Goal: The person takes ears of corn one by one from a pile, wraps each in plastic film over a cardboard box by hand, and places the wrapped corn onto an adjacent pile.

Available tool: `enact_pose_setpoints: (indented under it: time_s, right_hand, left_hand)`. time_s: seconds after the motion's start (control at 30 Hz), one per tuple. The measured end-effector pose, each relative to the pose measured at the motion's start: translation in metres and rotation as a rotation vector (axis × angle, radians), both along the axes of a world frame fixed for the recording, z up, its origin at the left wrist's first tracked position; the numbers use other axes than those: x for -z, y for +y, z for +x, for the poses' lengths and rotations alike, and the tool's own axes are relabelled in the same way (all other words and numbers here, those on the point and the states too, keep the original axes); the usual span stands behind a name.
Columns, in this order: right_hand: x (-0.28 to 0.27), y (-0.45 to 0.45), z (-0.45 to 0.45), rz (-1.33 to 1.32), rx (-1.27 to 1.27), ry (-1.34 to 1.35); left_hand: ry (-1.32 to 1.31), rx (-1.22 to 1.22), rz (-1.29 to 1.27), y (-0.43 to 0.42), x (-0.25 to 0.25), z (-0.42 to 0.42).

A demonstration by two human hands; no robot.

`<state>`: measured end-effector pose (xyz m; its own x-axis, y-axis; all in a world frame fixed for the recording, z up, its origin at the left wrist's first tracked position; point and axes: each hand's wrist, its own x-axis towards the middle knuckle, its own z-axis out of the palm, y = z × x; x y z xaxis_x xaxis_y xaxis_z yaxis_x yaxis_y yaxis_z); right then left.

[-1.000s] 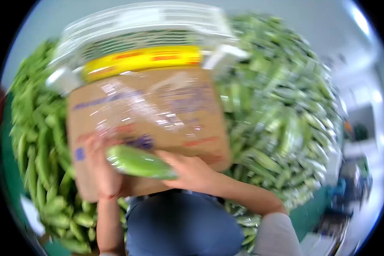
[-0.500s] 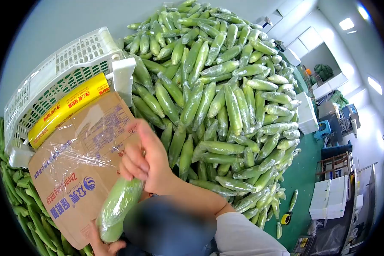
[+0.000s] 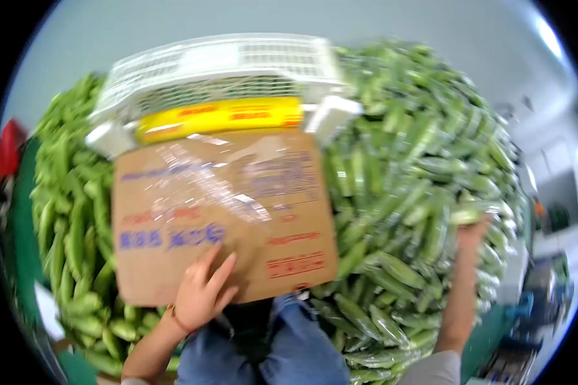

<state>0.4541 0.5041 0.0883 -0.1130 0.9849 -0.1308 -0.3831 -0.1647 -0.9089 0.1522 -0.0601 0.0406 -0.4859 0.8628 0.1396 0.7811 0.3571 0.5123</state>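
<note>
My left hand [image 3: 205, 289] hovers over or rests on the front edge of a cardboard sheet [image 3: 289, 263], its fingers spread and holding nothing. Clear plastic film [image 3: 218, 186] lies across the cardboard. Behind it sits a yellow roll of cling film [image 3: 218, 119] between two white blocks. My right hand [image 3: 472, 232] reaches far to the right, onto a heap of film-wrapped green ears of corn [image 3: 392, 269]. Its fingers appear closed around one wrapped ear of corn [image 3: 475, 213], though motion blur softens the detail.
A white plastic crate [image 3: 218, 58] stands behind the roll, against the wall. Unwrapped green ears of corn [image 3: 77, 237] are heaped on the left. My knees [image 3: 257, 359] are below the cardboard. Something red [image 3: 10, 149] is at the far left.
The view has swung, bringing the cardboard to the middle. The wrapped ear has left the cardboard's front and is now at the right heap in my right hand. My left hand has let go.
</note>
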Motion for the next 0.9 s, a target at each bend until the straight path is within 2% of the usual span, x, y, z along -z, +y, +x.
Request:
enact_pose_setpoints:
  time_s: [0.03,0.07,0.1,0.17,0.23,0.3,0.33,0.37,0.4,0.43,0.47,0.53,0.57,0.6,0.63,0.67,0.73,0.77,0.8,0.83,0.87,0.9]
  right_hand:
    - [0.001,0.076,0.029,0.119,0.085,0.161]
    - [-0.008,0.094,0.017,0.149,0.126,0.108]
    - [-0.003,0.069,-0.015,0.206,0.004,-0.046]
    - [0.028,-0.034,-0.098,0.486,-0.517,-0.548]
    - [0.074,-0.152,-0.169,0.998,-0.917,-1.133]
    - [0.026,-0.262,-0.236,1.311,-1.140,-0.950]
    - [0.050,-0.273,-0.252,1.475,-1.034,-1.009]
    - [0.066,-0.287,-0.271,1.644,-0.917,-1.043]
    - [0.073,-0.288,-0.277,1.629,-0.902,-0.995]
    - [0.083,-0.283,-0.277,1.613,-0.899,-0.941]
    - [0.082,-0.288,-0.270,1.411,-0.951,-0.956]
    - [0.064,-0.285,-0.237,1.019,-1.022,-0.971]
    - [0.066,-0.278,-0.214,0.700,-1.151,-0.798]
    - [0.056,-0.283,-0.198,0.601,-1.291,-0.764]
    - [0.049,-0.288,-0.183,0.496,-1.423,-0.735]
    - [0.054,-0.291,-0.168,0.440,-1.490,-0.803]
    - [0.064,-0.294,-0.151,0.353,-1.607,-0.923]
    - [0.065,-0.297,-0.149,0.343,-1.589,-0.908]
    - [0.067,-0.300,-0.147,0.326,-1.572,-0.896]
    - [0.068,-0.304,-0.146,0.310,-1.551,-0.884]
    - [0.068,-0.307,-0.147,0.305,-1.528,-0.908]
    - [0.067,-0.307,-0.149,0.297,-1.550,-0.890]
  left_hand:
    - [0.056,-0.072,-0.008,-0.014,0.011,-0.002]
    - [0.133,-0.133,-0.009,-0.020,0.016,-0.010]
    - [0.209,-0.190,-0.002,-0.024,0.019,-0.022]
    - [0.203,-0.370,0.016,-0.030,0.030,-0.047]
    - [0.212,-0.478,0.059,-0.029,0.035,-0.077]
    - [0.340,-0.457,0.126,-0.019,0.035,-0.114]
    - [0.452,-0.396,0.163,-0.020,0.040,-0.135]
    - [0.332,-0.271,0.251,-0.023,0.040,-0.154]
    - [0.382,-0.129,0.207,-0.029,0.044,-0.168]
    - [0.323,-0.161,0.159,-0.039,0.032,-0.159]
    - [0.294,-0.186,0.229,-0.052,0.041,-0.154]
    - [0.409,-0.094,0.297,-0.087,0.030,-0.134]
    - [0.398,-0.074,0.229,-0.105,0.021,-0.110]
    - [0.473,0.032,0.210,-0.123,0.028,-0.089]
    - [0.463,0.027,0.191,-0.135,0.029,-0.062]
    - [0.313,0.018,0.216,-0.148,0.040,-0.037]
    - [0.278,-0.013,0.262,-0.170,0.056,0.007]
    - [0.221,-0.033,0.244,-0.185,0.057,0.017]
    - [0.298,-0.038,0.136,-0.209,0.050,0.017]
    - [0.184,-0.085,-0.268,-0.243,0.070,0.015]
    - [0.138,-0.395,-0.670,-0.262,0.063,0.004]
    - [0.065,-0.780,-0.765,-0.283,0.057,-0.013]
